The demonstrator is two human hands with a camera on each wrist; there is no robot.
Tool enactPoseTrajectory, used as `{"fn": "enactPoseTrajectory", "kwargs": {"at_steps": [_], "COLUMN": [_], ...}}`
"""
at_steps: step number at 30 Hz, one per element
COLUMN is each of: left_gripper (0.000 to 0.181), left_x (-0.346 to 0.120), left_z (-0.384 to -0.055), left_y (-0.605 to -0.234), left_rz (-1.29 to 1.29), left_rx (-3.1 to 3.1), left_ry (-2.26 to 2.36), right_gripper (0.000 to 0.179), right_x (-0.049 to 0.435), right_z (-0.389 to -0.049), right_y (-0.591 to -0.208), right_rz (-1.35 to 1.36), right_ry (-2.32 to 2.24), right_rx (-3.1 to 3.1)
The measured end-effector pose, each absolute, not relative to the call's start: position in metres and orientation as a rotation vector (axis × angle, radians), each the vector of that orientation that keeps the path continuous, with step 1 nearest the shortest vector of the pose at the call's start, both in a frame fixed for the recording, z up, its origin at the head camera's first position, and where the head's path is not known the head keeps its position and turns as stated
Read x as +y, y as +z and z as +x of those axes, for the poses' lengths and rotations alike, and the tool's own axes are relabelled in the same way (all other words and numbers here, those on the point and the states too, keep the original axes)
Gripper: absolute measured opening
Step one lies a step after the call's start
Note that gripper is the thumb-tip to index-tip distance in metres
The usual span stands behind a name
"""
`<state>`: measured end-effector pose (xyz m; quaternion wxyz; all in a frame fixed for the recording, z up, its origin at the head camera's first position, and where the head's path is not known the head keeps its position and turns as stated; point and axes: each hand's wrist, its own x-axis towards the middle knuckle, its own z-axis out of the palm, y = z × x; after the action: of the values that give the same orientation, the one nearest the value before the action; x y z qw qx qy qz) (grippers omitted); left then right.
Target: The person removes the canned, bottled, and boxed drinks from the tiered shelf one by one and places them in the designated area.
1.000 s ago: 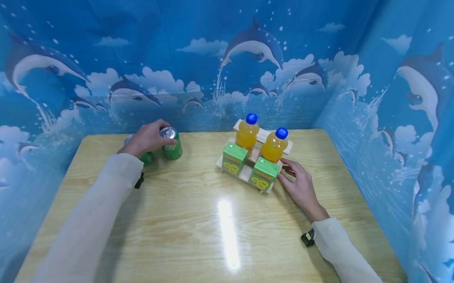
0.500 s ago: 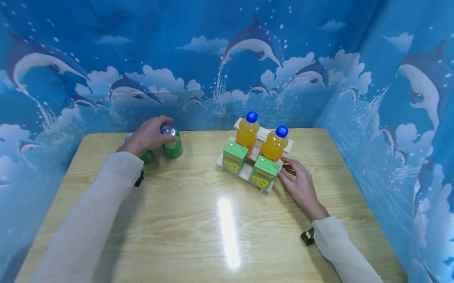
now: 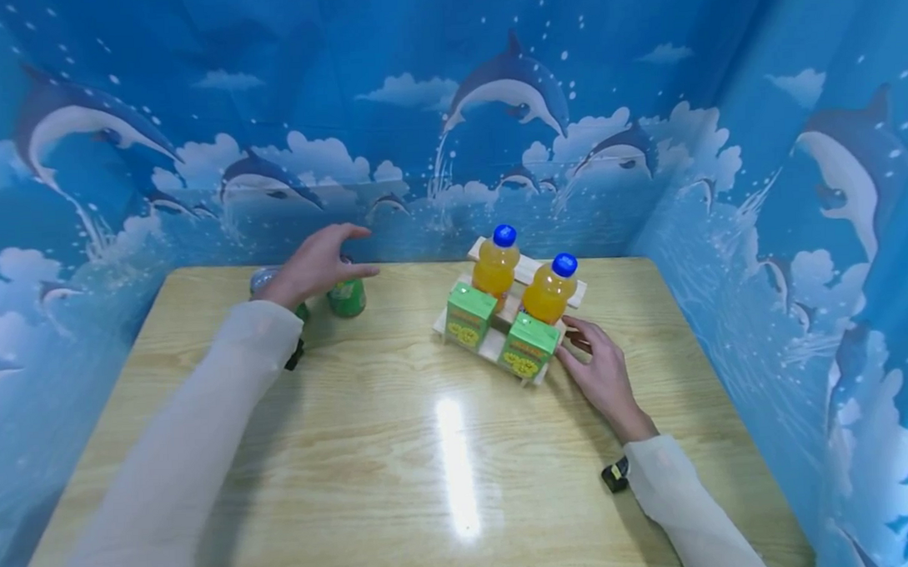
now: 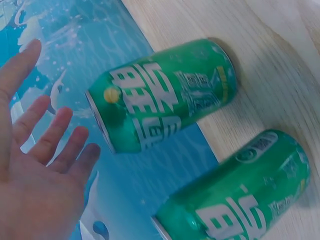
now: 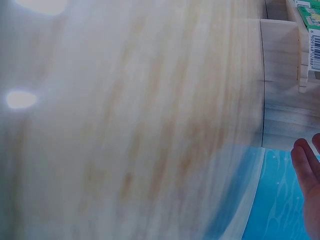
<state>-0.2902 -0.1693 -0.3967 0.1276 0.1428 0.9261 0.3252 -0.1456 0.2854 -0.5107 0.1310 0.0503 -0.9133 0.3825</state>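
Note:
My left hand (image 3: 314, 267) hovers over two green drink cans at the back left of the table, fingers and thumb spread. In the left wrist view the nearer can (image 4: 165, 95) stands just off the fingertips, with the second can (image 4: 240, 195) beside it. Nothing is in that palm. My right hand (image 3: 600, 374) touches the right end of a small wooden rack (image 3: 492, 346), with straight fingers (image 5: 303, 162) against its side panel in the right wrist view. Two orange drink bottles (image 3: 494, 269) with blue caps stand on the rack's upper step, and two green juice boxes (image 3: 468, 320) on the lower.
The wood-grain table (image 3: 370, 453) has a bright light reflection in its middle. A blue dolphin-print curtain (image 3: 389, 136) hangs close behind the table's back edge and along its sides.
My left hand has let go of the right-hand can and moved up and to the right, its fingers spreading wider. The right hand and the rack have kept their place.

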Motion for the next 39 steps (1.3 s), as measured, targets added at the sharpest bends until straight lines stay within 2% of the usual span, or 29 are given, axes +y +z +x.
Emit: {"fn": "enactPoseTrajectory", "kwargs": {"at_steps": [39], "left_gripper": [0.083], "left_x": [-0.081], "left_z": [-0.289], "left_y": [-0.391], "left_rz": [0.68], "left_rx": [2.398], "left_ry": [1.269], "right_gripper": [0.052], "right_x": [0.285], "right_z": [-0.147], "right_y": [-0.512], "right_rz": [0.158], "right_ry": [1.098], "right_rx": [-2.648]}}
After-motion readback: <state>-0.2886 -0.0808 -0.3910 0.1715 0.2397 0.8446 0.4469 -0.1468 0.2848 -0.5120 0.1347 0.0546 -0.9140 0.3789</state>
